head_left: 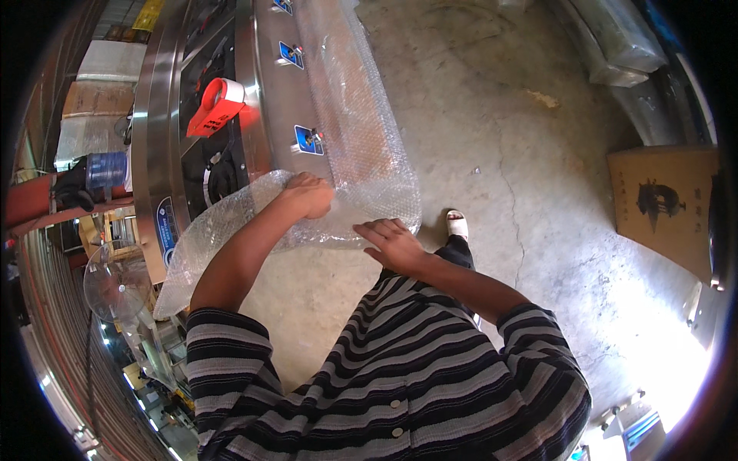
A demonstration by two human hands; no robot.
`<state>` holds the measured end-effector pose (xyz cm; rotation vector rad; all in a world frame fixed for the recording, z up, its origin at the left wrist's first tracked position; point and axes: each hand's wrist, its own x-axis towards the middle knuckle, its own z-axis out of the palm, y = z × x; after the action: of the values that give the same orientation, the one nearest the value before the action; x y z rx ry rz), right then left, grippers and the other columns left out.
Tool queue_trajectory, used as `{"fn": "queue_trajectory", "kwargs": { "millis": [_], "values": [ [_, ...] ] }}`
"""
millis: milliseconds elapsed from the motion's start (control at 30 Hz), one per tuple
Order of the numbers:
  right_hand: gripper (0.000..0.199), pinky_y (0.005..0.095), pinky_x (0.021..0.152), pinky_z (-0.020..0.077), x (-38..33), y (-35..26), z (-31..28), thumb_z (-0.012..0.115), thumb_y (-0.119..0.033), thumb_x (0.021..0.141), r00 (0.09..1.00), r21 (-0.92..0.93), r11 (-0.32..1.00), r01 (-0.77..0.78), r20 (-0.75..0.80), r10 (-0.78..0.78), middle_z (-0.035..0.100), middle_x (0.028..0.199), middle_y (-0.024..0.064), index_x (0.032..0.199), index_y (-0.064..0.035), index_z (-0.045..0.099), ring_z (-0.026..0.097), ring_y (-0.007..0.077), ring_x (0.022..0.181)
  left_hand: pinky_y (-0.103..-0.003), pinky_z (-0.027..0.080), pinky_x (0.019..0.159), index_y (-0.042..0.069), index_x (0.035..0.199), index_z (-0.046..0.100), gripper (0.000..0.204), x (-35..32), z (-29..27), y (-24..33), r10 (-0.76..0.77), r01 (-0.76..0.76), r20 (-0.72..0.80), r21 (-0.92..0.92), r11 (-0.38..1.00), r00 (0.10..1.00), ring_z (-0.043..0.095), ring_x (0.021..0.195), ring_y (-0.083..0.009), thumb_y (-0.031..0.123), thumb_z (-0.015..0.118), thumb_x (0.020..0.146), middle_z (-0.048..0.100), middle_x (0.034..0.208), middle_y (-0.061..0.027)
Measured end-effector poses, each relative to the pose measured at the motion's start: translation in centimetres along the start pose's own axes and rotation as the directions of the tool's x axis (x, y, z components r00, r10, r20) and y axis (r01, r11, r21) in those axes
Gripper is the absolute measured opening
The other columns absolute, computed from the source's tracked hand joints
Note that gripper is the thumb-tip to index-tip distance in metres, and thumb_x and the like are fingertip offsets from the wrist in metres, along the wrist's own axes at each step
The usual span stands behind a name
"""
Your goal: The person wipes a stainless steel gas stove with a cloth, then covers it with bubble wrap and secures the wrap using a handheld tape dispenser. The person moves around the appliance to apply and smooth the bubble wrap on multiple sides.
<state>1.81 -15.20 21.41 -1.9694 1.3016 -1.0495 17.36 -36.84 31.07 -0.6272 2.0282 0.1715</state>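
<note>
Floor point(453, 131), two hands point(310, 196) point(396, 244), bubble wrap point(369, 146)

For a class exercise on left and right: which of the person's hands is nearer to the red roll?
Left. The left hand is at the bubble wrap, rightward of the red roll and closer to the body; the right hand lies farther right.

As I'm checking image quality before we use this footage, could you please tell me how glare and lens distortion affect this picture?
In the head view, the floor is washed out white at lower right; in the head view, the bubble wrap shows bright glints, the steel unit bends near the rim, and the corners go black.
</note>
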Motion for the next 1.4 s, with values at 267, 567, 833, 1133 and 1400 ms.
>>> {"fn": "queue_trajectory", "kwargs": {
  "millis": [267, 567, 833, 1133, 1400],
  "values": [
    [0.024, 0.0384, 0.097, 0.0405, 5.0, 4.9, -4.0, 0.071, -0.016, 0.092, 0.984, 0.039, 0.983, 0.178, -0.013, -0.178, 0.070, 0.115, 0.0012, 0.115, -0.0126, 0.069, 0.063, 0.0209, 0.110, -0.050, 0.053, 0.097, -0.002, 0.109, 0.075, 0.044, -0.1, -2.0, 0.0, -0.102, 0.086, -0.064, -0.213, 0.973, 0.993, 0.069, 0.109, -0.0415, 0.035, 0.056, 0.096, 0.072, 0.113, -0.0260],
    [0.017, 0.0403, 0.097, 0.0367, 15.9, 7.7, -2.2, 0.069, -0.021, 0.094, 0.939, 0.021, 0.939, 0.342, 0.035, -0.343, 0.068, 0.105, 0.0040, 0.108, -0.0119, 0.069, 0.060, 0.0240, 0.109, -0.047, 0.049, 0.099, 0.003, 0.108, 0.073, 0.025, -6.2, -4.5, 1.8, -0.031, -0.313, -0.767, -0.298, 0.902, 0.641, 0.064, 0.119, -0.0344, 0.023, 0.068, 0.093, 0.071, 0.114, -0.0139],
    [0.025, 0.0476, 0.103, 0.0392, 21.1, 6.3, 0.8, 0.076, -0.024, 0.089, 0.934, 0.204, 0.938, 0.279, 0.167, -0.315, 0.072, 0.114, 0.0048, 0.112, -0.0151, 0.072, 0.061, 0.0270, 0.117, -0.043, 0.037, 0.117, 0.004, 0.092, 0.072, 0.035, -9.8, -0.2, -0.4, 0.430, -0.438, -0.453, 0.093, 0.894, 0.781, 0.062, 0.118, -0.0280, 0.039, 0.070, 0.088, 0.071, 0.101, -0.0109],
    [0.087, 0.0608, 0.120, 0.0270, 8.6, 13.6, -1.0, 0.084, -0.064, 0.072, 0.852, -0.086, 0.872, -0.482, 0.185, 0.490, 0.031, 0.162, 0.0236, 0.142, -0.0178, 0.063, 0.031, 0.0469, 0.146, -0.043, 0.040, 0.109, 0.001, 0.094, 0.073, 0.058, -8.4, -0.5, -3.6, 0.421, -0.431, -0.486, 0.097, 0.897, 0.766, 0.065, 0.106, -0.0277, 0.058, 0.066, 0.085, 0.071, 0.098, -0.0141],
    [0.058, 0.0472, 0.115, 0.0419, -0.4, 15.2, 4.6, 0.084, -0.037, 0.082, 0.770, -0.006, 0.770, -0.638, -0.022, 0.638, 0.040, 0.153, 0.0317, 0.131, -0.0094, 0.070, 0.040, 0.0442, 0.143, -0.041, 0.040, 0.100, 0.001, 0.096, 0.073, 0.060, -6.9, -3.1, -6.2, 0.556, -0.529, -0.335, 0.177, 0.830, 0.761, 0.065, 0.105, -0.0275, 0.060, 0.062, 0.090, 0.071, 0.099, -0.0143]
  ]
}}
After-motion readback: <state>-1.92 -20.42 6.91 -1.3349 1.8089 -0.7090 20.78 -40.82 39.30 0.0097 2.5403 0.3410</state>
